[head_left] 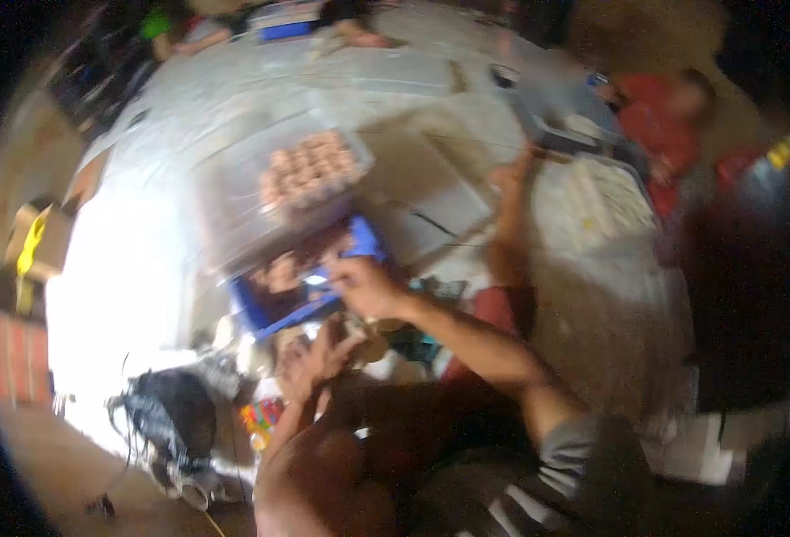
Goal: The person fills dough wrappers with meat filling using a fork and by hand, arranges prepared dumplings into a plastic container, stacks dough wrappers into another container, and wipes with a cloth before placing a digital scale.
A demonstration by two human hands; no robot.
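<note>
Right at the near edge of a blue tray, my right hand is closed, its fingers pinched over the tray; what they hold is too blurred to name. Just below it, my left hand is near the tray's lower edge, with its fingers curled and apart in part; blur hides whether anything is in them. Brownish-pink pieces lie inside the blue tray. Behind it, a clear plastic bin holds several rows of round pinkish-orange pieces.
Beyond lie a flat lid, a grey bin and a stack of pale pieces. A person in red sits at the right; others are at the far edge. A black bag lies at the lower left.
</note>
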